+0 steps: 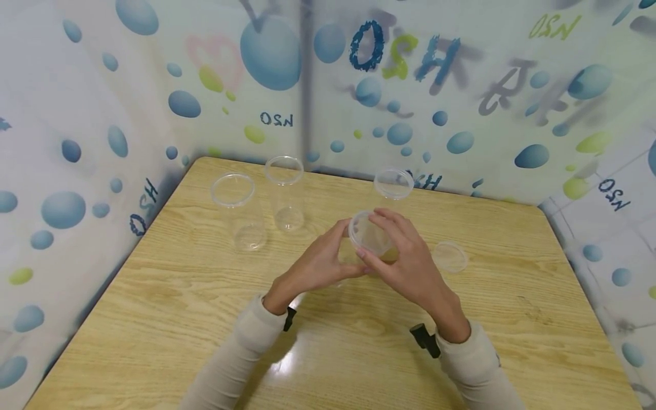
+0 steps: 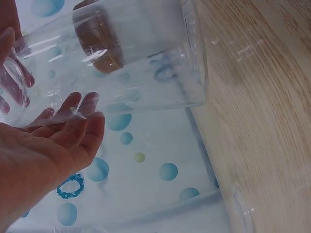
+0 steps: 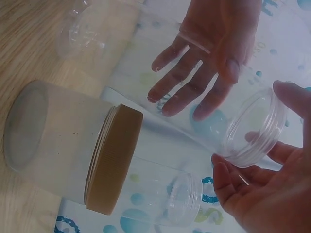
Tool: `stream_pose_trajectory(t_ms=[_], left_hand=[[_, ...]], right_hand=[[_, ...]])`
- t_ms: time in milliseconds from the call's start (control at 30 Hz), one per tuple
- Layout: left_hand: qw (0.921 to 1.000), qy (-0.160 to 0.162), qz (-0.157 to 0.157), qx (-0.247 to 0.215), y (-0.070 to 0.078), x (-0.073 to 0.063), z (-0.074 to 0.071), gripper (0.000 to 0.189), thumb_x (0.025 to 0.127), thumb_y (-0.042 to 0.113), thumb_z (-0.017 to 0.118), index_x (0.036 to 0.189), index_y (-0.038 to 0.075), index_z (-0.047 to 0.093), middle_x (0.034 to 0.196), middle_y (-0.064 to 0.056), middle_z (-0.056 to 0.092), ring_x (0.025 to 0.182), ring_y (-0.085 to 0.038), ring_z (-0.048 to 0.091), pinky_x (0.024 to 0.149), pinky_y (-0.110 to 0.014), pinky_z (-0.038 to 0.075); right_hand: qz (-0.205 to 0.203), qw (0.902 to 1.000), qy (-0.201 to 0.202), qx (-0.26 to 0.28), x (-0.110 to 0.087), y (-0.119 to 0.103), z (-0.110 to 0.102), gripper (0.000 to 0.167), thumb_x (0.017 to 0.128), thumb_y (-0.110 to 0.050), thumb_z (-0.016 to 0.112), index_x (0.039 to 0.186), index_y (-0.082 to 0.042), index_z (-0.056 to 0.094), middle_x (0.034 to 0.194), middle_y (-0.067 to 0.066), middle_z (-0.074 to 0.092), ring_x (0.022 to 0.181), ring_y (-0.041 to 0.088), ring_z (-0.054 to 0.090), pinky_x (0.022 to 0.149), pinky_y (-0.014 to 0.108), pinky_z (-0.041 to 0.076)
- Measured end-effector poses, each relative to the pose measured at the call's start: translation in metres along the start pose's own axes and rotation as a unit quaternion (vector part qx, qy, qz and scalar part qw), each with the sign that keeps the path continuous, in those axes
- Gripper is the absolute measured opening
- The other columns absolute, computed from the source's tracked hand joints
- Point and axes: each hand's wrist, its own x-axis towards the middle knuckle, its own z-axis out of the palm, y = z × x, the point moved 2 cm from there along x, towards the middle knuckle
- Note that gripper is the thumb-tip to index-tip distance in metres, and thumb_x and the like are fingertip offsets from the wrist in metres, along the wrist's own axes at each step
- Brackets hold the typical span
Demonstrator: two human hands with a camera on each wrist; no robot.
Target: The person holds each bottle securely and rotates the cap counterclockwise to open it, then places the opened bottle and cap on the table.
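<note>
A tall clear plastic jar is between both hands. My right hand holds its round top, thumb on one side of the rim and fingers on the other. Whether a lid sits on that rim is hard to tell. Spread, fairly straight fingers of my left hand lie along the jar's side; they show through the plastic in the right wrist view. Close by on the table stands a frosted jar with a brown lid, largely hidden by the hands in the head view.
Two clear jars, one at left and one beside it, stand on the wooden table. Another clear jar stands behind the hands. A flat clear disc lies right of them. Patterned walls border the table.
</note>
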Motion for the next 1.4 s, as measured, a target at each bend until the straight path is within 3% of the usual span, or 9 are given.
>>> stream_pose_trajectory(t_ms=[400, 700, 800, 900, 1100, 1267, 1400], left_hand=[[0.9999, -0.005, 0.009, -0.005, -0.0010, -0.0002, -0.0014, 0.092, 0.077, 0.029, 0.087, 0.151, 0.016, 0.032, 0.148, -0.007, 0.049, 0.134, -0.022, 0.048, 0.108, -0.048, 0.040], [1.0000, -0.004, 0.003, -0.007, -0.0002, -0.0004, -0.0008, 0.094, 0.077, 0.032, 0.087, 0.152, 0.016, 0.032, 0.146, -0.004, 0.051, 0.133, -0.020, 0.048, 0.108, -0.047, 0.040], [1.0000, -0.003, 0.003, -0.003, -0.0003, -0.0006, -0.0007, 0.093, 0.077, 0.032, 0.086, 0.151, 0.015, 0.033, 0.145, -0.005, 0.051, 0.132, -0.020, 0.049, 0.107, -0.047, 0.041], [1.0000, 0.001, 0.003, 0.000, -0.0002, -0.0007, -0.0008, 0.092, 0.077, 0.031, 0.086, 0.151, 0.016, 0.033, 0.143, -0.005, 0.052, 0.132, -0.021, 0.049, 0.106, -0.046, 0.042], [1.0000, 0.002, 0.005, 0.001, 0.0006, -0.0011, -0.0002, 0.092, 0.077, 0.031, 0.086, 0.151, 0.016, 0.032, 0.143, -0.004, 0.052, 0.131, -0.020, 0.050, 0.105, -0.045, 0.043], [1.0000, 0.001, -0.003, -0.001, 0.0013, -0.0018, 0.0003, 0.092, 0.077, 0.036, 0.085, 0.151, 0.019, 0.033, 0.142, -0.001, 0.052, 0.130, -0.018, 0.051, 0.104, -0.045, 0.044], [1.0000, 0.002, -0.001, 0.001, 0.0017, -0.0024, 0.0001, 0.092, 0.078, 0.036, 0.085, 0.151, 0.018, 0.033, 0.143, -0.002, 0.052, 0.131, -0.018, 0.050, 0.104, -0.046, 0.044]], right_hand=[[-0.010, 0.9985, -0.024, 0.049, 0.0014, 0.0005, -0.0036, 0.059, 0.086, -0.018, 0.077, 0.139, -0.007, 0.055, 0.149, 0.009, 0.046, 0.136, 0.028, 0.045, 0.099, 0.054, 0.046], [0.000, 0.9967, -0.027, 0.077, 0.0021, 0.0017, -0.0051, 0.077, 0.085, -0.017, 0.078, 0.150, -0.009, 0.038, 0.152, 0.011, 0.042, 0.136, 0.030, 0.044, 0.101, 0.057, 0.041], [-0.008, 0.9975, -0.009, 0.070, 0.0029, 0.0021, -0.0066, 0.080, 0.082, -0.018, 0.081, 0.150, -0.008, 0.039, 0.156, 0.011, 0.037, 0.143, 0.031, 0.035, 0.108, 0.062, 0.032], [-0.020, 0.9984, 0.017, 0.050, 0.0034, 0.0025, -0.0072, 0.079, 0.080, -0.019, 0.082, 0.147, -0.004, 0.043, 0.155, 0.012, 0.038, 0.144, 0.031, 0.033, 0.110, 0.062, 0.030], [-0.032, 0.9978, 0.057, 0.010, 0.0020, 0.0017, -0.0049, 0.070, 0.081, -0.024, 0.082, 0.139, -0.001, 0.051, 0.146, 0.015, 0.046, 0.134, 0.032, 0.043, 0.103, 0.057, 0.041], [-0.031, 0.9969, 0.070, -0.018, 0.0016, -0.0008, -0.0014, 0.069, 0.079, -0.033, 0.084, 0.134, -0.003, 0.056, 0.135, 0.016, 0.053, 0.119, 0.033, 0.053, 0.091, 0.054, 0.047], [-0.029, 0.9968, 0.069, -0.029, 0.0018, -0.0026, 0.0000, 0.067, 0.076, -0.032, 0.086, 0.131, -0.003, 0.059, 0.131, 0.016, 0.056, 0.116, 0.033, 0.055, 0.088, 0.053, 0.048]])
